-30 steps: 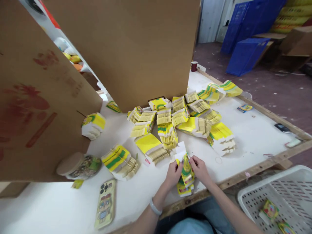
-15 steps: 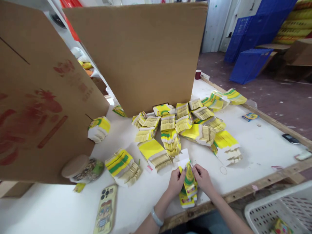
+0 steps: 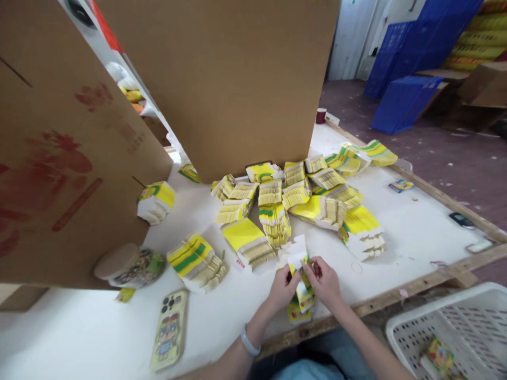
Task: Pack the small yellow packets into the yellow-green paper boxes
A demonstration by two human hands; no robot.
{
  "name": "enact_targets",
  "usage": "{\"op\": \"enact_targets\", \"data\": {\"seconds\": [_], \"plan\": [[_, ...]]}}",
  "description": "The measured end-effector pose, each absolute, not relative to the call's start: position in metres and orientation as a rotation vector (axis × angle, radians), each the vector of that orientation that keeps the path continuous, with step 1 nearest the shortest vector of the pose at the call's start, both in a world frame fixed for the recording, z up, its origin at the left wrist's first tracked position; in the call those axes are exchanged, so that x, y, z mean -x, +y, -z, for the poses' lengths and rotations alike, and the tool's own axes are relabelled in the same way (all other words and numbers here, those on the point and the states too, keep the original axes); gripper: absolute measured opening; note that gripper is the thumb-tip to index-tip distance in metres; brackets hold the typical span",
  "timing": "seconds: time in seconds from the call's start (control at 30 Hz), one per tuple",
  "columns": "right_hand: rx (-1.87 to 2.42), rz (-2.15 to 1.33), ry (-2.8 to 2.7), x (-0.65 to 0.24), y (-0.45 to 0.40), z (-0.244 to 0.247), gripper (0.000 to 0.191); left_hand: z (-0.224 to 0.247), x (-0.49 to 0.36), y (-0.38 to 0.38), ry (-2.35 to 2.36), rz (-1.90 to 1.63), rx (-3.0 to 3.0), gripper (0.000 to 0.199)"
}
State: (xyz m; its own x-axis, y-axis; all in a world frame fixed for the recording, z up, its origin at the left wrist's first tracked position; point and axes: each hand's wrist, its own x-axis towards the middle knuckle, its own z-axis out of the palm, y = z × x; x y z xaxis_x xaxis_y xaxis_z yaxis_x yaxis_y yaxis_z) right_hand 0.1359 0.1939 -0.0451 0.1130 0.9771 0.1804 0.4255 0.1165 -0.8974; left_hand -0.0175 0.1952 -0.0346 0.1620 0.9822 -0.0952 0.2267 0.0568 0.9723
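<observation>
Near the table's front edge, my left hand and my right hand close on either side of a yellow, green and white carton. Its white flaps stick up at the far end. My thumbs meet over the carton's upper part, and my fingertips are partly hidden. Beneath it shows another yellow carton piece. Just beyond my hands lies a stack of flat yellow cartons. A banded stack with green stripes lies to the left.
Several more carton stacks spread before an upright cardboard box. At left are a jar and a phone. A white basket stands at the lower right, beyond the table's wooden edge.
My right thumb and fingers have shifted inward over the carton's upper part, covering more of its front. The view has tipped slightly downward, showing more of the basket.
</observation>
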Motion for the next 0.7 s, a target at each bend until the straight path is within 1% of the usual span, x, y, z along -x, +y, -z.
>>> {"op": "enact_targets", "data": {"seconds": [0.07,0.17,0.27,0.37,0.4,0.43,0.53,0.57,0.6,0.7], "plan": [[1.446,-0.695,-1.497,-0.134,0.194,0.028,0.035,0.024,0.019,0.192,1.275,-0.870,-1.426,0.027],[1.387,-0.809,-1.461,-0.127,0.198,0.011,0.036,0.005,0.021,0.191,1.270,-0.829,-1.491,0.017],[1.331,-0.960,-1.391,-0.119,0.201,0.004,0.038,-0.012,0.022,0.190,1.259,-0.748,-1.613,0.016],[1.268,-1.015,-1.393,-0.117,0.199,-0.001,0.039,-0.021,0.024,0.187,1.206,-0.692,-1.724,0.013],[1.248,-1.015,-1.407,-0.118,0.197,-0.004,0.037,-0.022,0.025,0.186,1.183,-0.729,-1.755,0.015],[1.227,-1.020,-1.415,-0.119,0.196,-0.007,0.036,-0.023,0.026,0.185,1.162,-0.796,-1.780,0.025],[1.151,-1.068,-1.399,-0.122,0.192,-0.018,0.033,-0.021,0.029,0.185,1.079,-0.979,-1.738,0.070],[1.134,-1.072,-1.395,-0.122,0.191,-0.021,0.032,-0.021,0.030,0.186,1.045,-0.971,-1.686,0.077],[1.127,-1.059,-1.400,-0.122,0.191,-0.024,0.031,-0.021,0.030,0.187,1.018,-0.936,-1.633,0.078],[1.144,-0.987,-1.459,-0.120,0.191,-0.027,0.027,-0.022,0.030,0.188,1.015,-0.847,-1.562,0.065]]}}
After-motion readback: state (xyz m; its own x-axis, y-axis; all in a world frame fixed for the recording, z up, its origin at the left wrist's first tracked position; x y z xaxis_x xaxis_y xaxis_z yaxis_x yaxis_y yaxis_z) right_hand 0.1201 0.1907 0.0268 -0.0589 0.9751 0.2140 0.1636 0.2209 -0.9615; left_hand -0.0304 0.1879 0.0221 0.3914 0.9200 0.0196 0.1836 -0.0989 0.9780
